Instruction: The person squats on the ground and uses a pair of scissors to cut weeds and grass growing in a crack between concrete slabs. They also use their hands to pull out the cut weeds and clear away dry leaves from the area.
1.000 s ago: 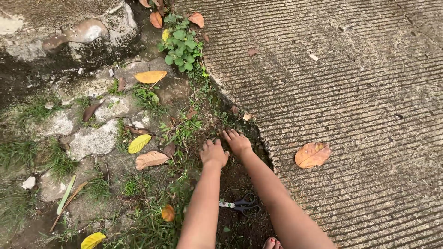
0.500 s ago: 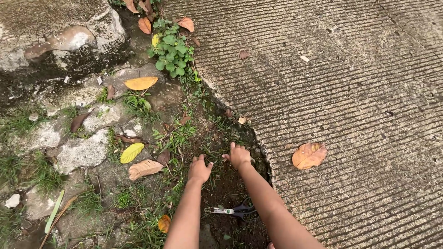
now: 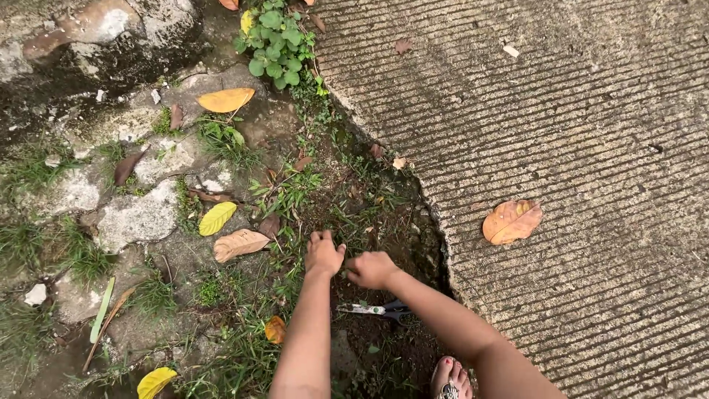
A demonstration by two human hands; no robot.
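Head view looks straight down on a patch of small weeds (image 3: 336,214) growing in dark soil (image 3: 384,347) at the broken edge of a ribbed concrete slab (image 3: 561,148). Both hands sit side by side in that patch. The left hand (image 3: 323,253) is curled, its fingers bent down into the grass blades — it seems to pinch a tuft, though the blades inside the grip are too small to make out. The right hand (image 3: 371,269) is closed in a loose fist just beside it, knuckles up, thumb side toward the left hand; whether it holds any stems cannot be told. The two hands almost touch.

Just below the right wrist, a pair of scissors (image 3: 380,309) with dark handles lies flat on the soil, blades pointing left — neither hand touches it. Bare toes of a foot (image 3: 450,378) show at the bottom edge.

Around the patch lie fallen leaves: a tan leaf (image 3: 240,244) and a yellow leaf (image 3: 216,219) left of the left hand, an orange leaf (image 3: 512,221) well apart on the slab. Pale stones (image 3: 136,218) and a round-leaved green plant (image 3: 277,41) sit further up.
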